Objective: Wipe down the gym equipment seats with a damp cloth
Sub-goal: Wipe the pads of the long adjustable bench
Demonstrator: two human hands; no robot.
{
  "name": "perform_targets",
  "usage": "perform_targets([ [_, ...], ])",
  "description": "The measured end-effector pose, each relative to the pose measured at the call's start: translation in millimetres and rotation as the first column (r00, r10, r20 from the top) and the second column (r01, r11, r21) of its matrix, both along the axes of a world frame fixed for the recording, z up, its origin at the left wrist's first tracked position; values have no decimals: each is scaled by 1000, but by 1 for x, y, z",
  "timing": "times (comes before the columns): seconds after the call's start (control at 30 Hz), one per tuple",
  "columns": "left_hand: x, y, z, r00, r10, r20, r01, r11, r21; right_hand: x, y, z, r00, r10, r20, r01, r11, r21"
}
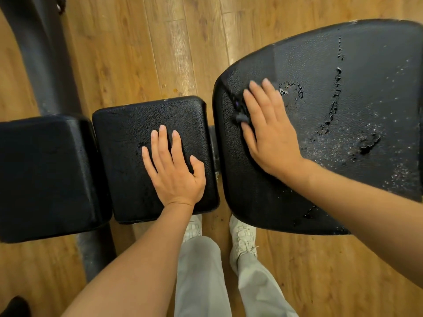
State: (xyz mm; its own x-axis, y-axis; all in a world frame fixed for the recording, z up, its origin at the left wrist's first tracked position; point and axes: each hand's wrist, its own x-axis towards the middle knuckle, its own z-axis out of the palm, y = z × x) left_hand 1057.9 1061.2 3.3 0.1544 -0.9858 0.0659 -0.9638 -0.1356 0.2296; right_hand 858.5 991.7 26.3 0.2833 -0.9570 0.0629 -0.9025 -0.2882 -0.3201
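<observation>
Three black padded seat sections lie in a row. My left hand rests flat, fingers straight, on the middle square pad. My right hand presses a small dark cloth against the left part of the large worn pad; the cloth mostly hides under my palm and fingers. That big pad shows cracks, peeled spots and pale flecks on its right side. A third pad sits at the far left, untouched.
Wooden plank floor lies beneath. A dark metal frame bar runs from the top left down under the pads. My legs in grey trousers and pale shoes stand below the gap between the pads.
</observation>
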Motion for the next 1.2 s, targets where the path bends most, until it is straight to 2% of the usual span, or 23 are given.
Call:
perform_targets([
  [0.13,1,1,0,1000,-1,-4,1,1000,-1,-12,58,7,991,128,-25,-126,990,71],
  [0.23,1,1,0,1000,-4,-8,4,1000,1,-17,67,6,984,165,-64,-159,983,86],
  [0.5,1,1,-2,1000,-2,-5,2,999,-32,0,13,0,999,-44,-16,44,999,12],
  [0.7,0,1,-2,1000,4,-9,-4,999,-42,-14,90,10,997,76,26,-78,993,91],
  [0.83,0,1,-2,1000,12,-29,-14,999,-51,-19,131,16,998,30,58,-36,994,107],
  [1.0,0,2,-3,999,17,-42,-19,997,-69,-8,93,4,995,-53,79,54,999,-4],
  [1.1,-1,1,-3,999,20,-47,-23,997,-79,-3,67,0,988,-142,58,143,990,-15],
  [1.2,0,1,-3,998,20,-53,-24,997,-76,-8,86,1,994,-78,72,79,997,-7],
])
